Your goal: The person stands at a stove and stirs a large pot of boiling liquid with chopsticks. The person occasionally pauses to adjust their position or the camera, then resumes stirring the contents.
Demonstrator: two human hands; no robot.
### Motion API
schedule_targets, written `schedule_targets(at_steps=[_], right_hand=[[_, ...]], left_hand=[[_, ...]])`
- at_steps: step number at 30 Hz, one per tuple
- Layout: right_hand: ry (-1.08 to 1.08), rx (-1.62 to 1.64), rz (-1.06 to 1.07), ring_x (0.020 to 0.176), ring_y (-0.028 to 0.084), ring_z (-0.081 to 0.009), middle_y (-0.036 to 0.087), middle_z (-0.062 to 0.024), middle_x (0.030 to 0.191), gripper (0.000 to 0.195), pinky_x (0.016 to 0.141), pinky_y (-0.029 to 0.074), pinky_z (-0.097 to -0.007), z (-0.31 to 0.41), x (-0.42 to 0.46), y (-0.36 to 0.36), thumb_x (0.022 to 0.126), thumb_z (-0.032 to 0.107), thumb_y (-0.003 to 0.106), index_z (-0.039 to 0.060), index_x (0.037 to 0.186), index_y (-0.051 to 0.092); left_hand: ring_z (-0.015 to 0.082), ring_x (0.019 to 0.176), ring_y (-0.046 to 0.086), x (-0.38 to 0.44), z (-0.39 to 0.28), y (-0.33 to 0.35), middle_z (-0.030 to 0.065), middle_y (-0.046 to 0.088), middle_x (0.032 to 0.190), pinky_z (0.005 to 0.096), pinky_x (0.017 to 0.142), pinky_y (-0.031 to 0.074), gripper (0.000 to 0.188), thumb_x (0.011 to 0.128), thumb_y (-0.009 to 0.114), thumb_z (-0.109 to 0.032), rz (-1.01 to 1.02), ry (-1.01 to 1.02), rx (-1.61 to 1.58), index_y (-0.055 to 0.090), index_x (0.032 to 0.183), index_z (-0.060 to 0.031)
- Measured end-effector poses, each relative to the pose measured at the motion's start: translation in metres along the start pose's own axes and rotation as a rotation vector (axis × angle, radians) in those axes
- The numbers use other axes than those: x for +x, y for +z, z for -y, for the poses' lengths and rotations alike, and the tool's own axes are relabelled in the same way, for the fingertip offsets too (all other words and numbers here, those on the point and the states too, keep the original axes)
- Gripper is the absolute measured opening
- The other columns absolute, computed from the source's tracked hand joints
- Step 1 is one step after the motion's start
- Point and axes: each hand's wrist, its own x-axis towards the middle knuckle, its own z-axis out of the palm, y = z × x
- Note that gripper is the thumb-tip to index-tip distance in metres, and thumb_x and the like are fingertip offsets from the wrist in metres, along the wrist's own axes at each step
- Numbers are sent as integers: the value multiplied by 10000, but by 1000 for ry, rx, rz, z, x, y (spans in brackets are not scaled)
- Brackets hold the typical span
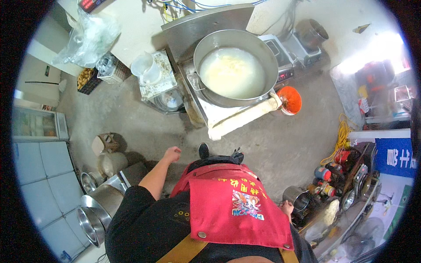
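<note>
My left hand (172,154) hangs over the concrete floor at my side, its fingers loosely curled and nothing visible in them. On the other side, my right hand (287,207) is close to a steel pot (297,197); whether it touches the rim cannot be made out. Before me a large steel stockpot (269,82) stands on a stainless steel stove (217,115). Cloudy pale liquid (210,70) fills its lower part, with yellowish pieces (232,67) in the middle. A rolled cream cloth (245,117) lies along the stove's front edge, near me.
An orange bucket (291,98) stands right of the stove. Left of it, a plastic measuring jug (152,70) rests on a stained platform (164,87). Metal basins (88,227) stack at my left. Bottles (322,173) crowd a counter at right; a yellow cable (342,138) lies beyond.
</note>
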Motion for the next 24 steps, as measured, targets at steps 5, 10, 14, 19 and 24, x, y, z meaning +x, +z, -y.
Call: schedule_targets(at_steps=[5, 10, 14, 19, 24], right_hand=[[24, 69, 94, 490, 620, -220, 620, -106, 670, 252, 413, 505, -378, -5, -9, -2, 979, 208, 706, -33, 936, 646], [-169, 112, 180, 566, 641, -187, 632, -64, 696, 247, 470, 519, -343, 67, 36, 22, 1003, 209, 673, -5, 884, 641], [-321, 161, 214, 619, 645, -163, 647, -44, 748, 240, 515, 534, -322, 139, 33, 65, 1018, 218, 653, 25, 876, 636], [-410, 24, 231, 655, 638, -128, 676, -39, 789, 196, 576, 535, -305, 178, 29, 91, 1015, 215, 665, 23, 1000, 703], [-417, -51, 141, 653, 660, -146, 696, -51, 780, 231, 594, 551, -318, 121, 63, 86, 984, 233, 687, 4, 985, 718]], left_hand=[[202, 572, 663, -5, 0, 17, 98, 712, 773, 361, 514, 514, 270, 824, 663, 52, -61, 112, -22, 691, 1086, -5], [205, 553, 661, -31, -43, 34, 124, 723, 765, 367, 500, 511, 159, 878, 670, -4, -10, 11, -200, 684, 1035, 20], [214, 543, 661, -47, -63, 26, 125, 714, 704, 372, 505, 514, 178, 937, 672, -154, -84, -35, -76, 704, 914, 19], [267, 542, 665, -51, -59, 25, 122, 651, 580, 415, 536, 515, 620, 1032, 521, -485, -93, 51, 97, 690, 668, -11], [313, 701, 750, -65, -56, 43, 219, 762, 911, 428, 564, 595, 266, 1022, 494, -84, 45, -33, -100, 688, 1132, 61]])
